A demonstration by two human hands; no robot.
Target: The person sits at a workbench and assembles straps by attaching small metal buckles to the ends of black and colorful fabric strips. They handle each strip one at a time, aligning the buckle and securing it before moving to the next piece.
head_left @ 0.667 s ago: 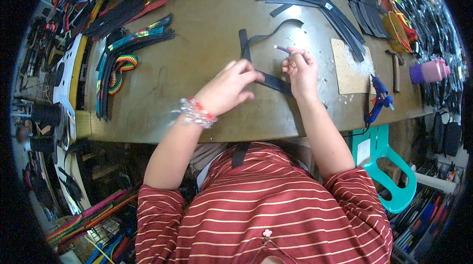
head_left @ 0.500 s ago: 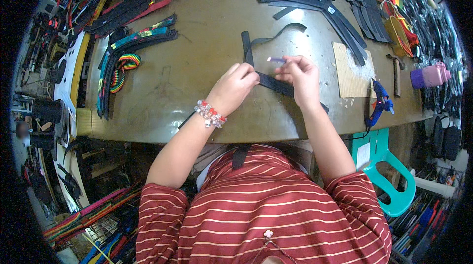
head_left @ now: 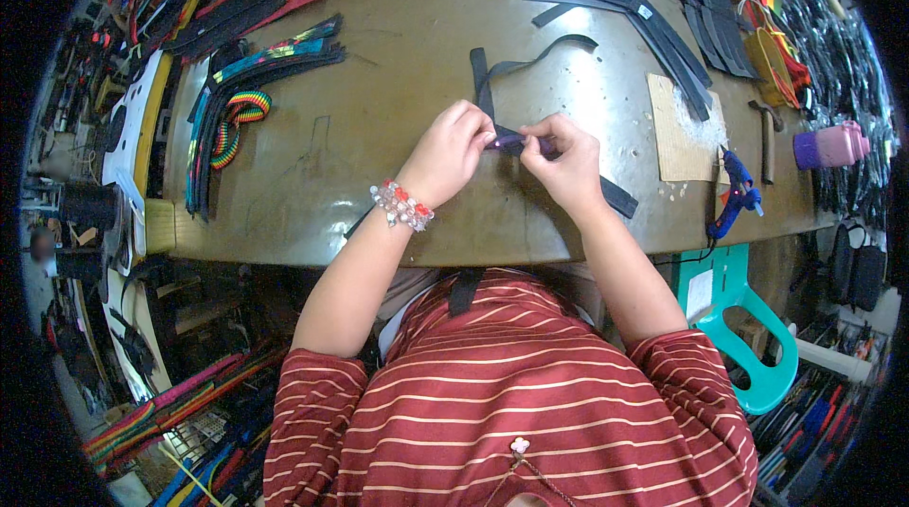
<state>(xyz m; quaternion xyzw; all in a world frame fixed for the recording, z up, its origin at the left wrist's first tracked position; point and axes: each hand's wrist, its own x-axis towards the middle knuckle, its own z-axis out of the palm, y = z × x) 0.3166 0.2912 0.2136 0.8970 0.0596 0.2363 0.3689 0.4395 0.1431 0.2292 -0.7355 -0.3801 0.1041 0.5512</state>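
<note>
My left hand (head_left: 447,152) is closed, its fingertips pinched on a black webbing strap (head_left: 618,198) above the table. That strap runs off to the right, beneath my other hand. My right hand (head_left: 566,164) is closed around a slim purple stick-like tool (head_left: 509,142); its exact kind is too small to tell. The tool's end lies right at my left fingertips, over the strap. Just beyond my hands a second black strap (head_left: 480,67) lies beside a thin curled band (head_left: 544,54).
At right lie cardboard (head_left: 674,140), a blue glue gun (head_left: 737,195), a hammer (head_left: 767,142) and a pink-purple bottle (head_left: 833,144). Black straps (head_left: 653,38) sit far right; patterned straps (head_left: 201,142) and a striped cord (head_left: 227,133) left. A green chair (head_left: 772,355) stands by the near edge.
My right hand has come left and down, bringing the purple tool from above the strap to my left fingertips. My left hand has shifted slightly.
</note>
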